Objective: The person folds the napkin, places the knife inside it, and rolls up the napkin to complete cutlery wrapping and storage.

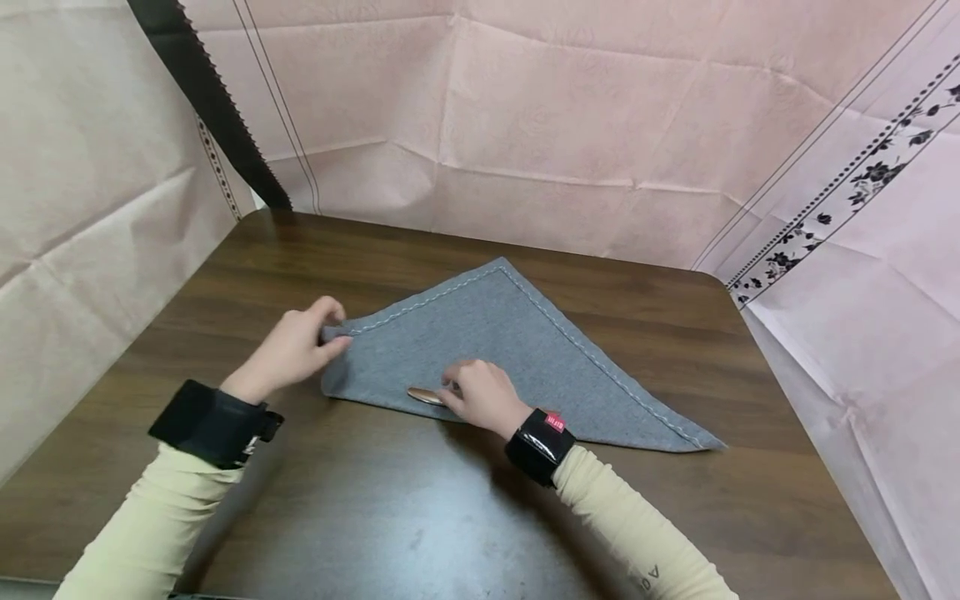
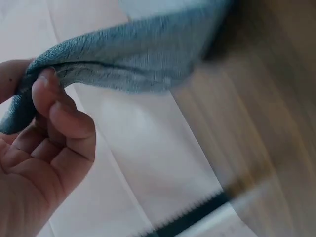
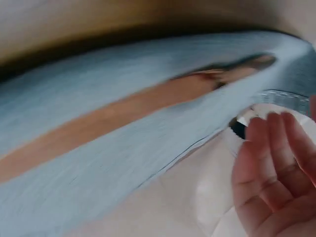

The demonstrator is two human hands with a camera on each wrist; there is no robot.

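A grey-blue cloth with pale stitching along two edges lies folded into a triangle, its peak pointing away from me. My left hand pinches the cloth's left corner between thumb and fingers; the left wrist view shows the corner bunched in the fingers and lifted. A spoon with a long brown handle lies on the cloth near its front fold. Over the spoon, my right hand hides the middle of it in the head view. In the right wrist view its loosely bent fingers stand apart from the spoon.
The dark brown wooden table has rounded far corners. Pale pink sheeting hangs behind it and along both sides, with a black strip at the back left and a flowered border at the right.
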